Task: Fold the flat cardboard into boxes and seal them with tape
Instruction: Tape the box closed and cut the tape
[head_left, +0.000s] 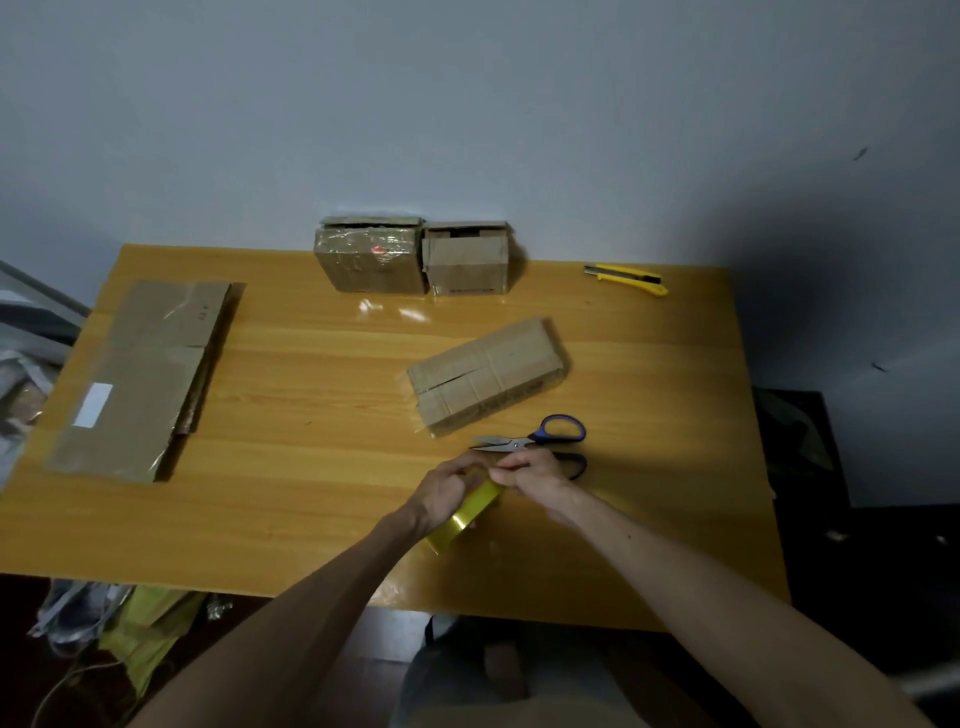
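Just below the centre of the frame, both hands meet over the yellow tape roll (464, 515), which is held a little above the near part of the wooden worktop (291, 467). The left hand (445, 488) has its grip wrapped round the roll from the left, fingers curled over the upper rim. The right hand (531, 472) comes in from the right, its grip narrow, fingertips pinched at the roll's top edge; whether they hold a loose end of tape cannot be told.

Directly above the hands lie the scissors (543, 441), blue-handled and blades pointing left, the lower handle partly hidden behind the right hand. Just above those, near the frame's centre, the folded box (485, 376) lies at a slant, clear tape showing along its left end. At the left of the frame the flat cardboard (140, 374) rests in a stack. Top centre, against the wall, a taped box (371, 258) and a plain box (466, 261) stand touching side by side. A yellow utility knife (626, 279) lies at the upper right.
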